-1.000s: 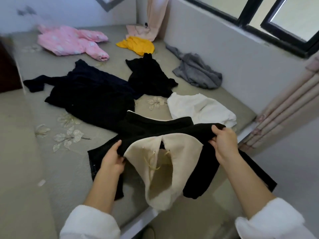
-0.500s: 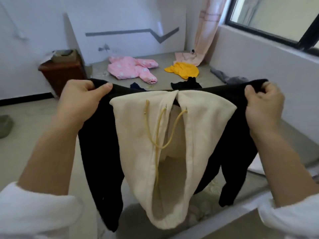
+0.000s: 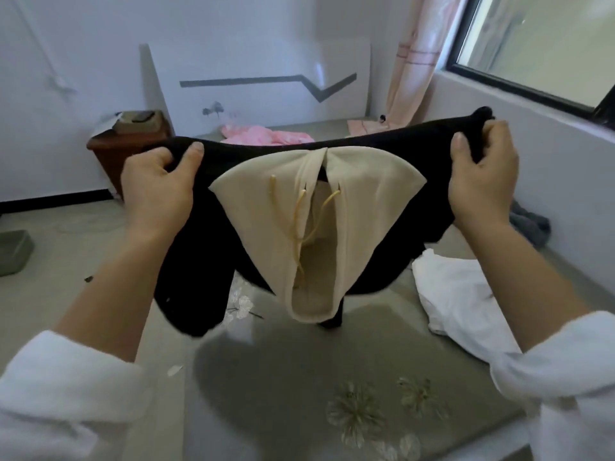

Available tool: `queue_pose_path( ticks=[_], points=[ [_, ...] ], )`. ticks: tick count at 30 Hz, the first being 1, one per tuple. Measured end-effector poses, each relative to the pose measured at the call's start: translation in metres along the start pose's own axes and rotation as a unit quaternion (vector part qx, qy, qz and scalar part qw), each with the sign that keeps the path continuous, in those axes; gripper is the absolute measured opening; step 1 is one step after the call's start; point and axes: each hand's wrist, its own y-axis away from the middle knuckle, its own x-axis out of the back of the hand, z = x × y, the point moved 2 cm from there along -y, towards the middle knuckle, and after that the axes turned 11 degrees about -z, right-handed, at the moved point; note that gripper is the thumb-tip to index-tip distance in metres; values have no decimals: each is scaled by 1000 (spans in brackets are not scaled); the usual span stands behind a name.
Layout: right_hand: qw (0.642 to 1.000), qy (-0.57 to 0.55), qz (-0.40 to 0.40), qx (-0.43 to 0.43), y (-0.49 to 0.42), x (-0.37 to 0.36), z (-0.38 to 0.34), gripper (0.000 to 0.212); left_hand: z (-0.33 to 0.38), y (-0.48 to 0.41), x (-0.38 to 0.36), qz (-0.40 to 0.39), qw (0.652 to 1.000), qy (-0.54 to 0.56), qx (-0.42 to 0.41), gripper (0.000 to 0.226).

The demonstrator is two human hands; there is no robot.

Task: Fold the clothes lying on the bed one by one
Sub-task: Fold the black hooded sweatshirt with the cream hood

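Observation:
I hold a black hooded top (image 3: 213, 247) stretched in the air above the bed (image 3: 299, 371). Its cream hood (image 3: 293, 227) with yellow drawstrings hangs down in the middle, facing me. My left hand (image 3: 156, 184) grips the top's left shoulder and my right hand (image 3: 482, 181) grips its right shoulder. The sleeves dangle below. A white garment (image 3: 462, 294) lies on the bed at the right. A pink garment (image 3: 266, 136) shows just over the held top, and a grey one (image 3: 529, 224) lies by the right wall.
A brown bedside cabinet (image 3: 116, 154) stands at the left behind the bed, with a box on top. A green tray (image 3: 13, 254) sits on the floor at far left. A pink curtain (image 3: 409, 61) hangs beside the window at the right wall.
Both hands lifted the black hooded top off the bed to chest height and spread it wide. My view rose toward the far wall, and the top now hides most clothes behind it.

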Motion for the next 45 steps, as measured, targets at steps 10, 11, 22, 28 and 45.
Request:
queue_pose_path(
  ticks=[10, 11, 22, 28, 45],
  points=[
    [961, -132, -149, -193, 126, 14, 140, 13, -72, 178, -71, -110, 968, 40, 224, 56],
    [946, -129, -172, -243, 143, 11, 166, 15, -84, 198, -86, -123, 958, 35, 256, 55],
    [747, -137, -214, -615, 306, -9, 330, 17, -191, 381, -190, -129, 758, 173, 616, 18],
    [721, -157, -263, -622, 342, -1, 346, 19, -211, 418, -204, -226, 755, 149, 597, 13],
    [737, 170, -586, -290, 394, -26, 368, 43, -220, 440, -227, -491, 799, -84, 335, 35]
  ],
)
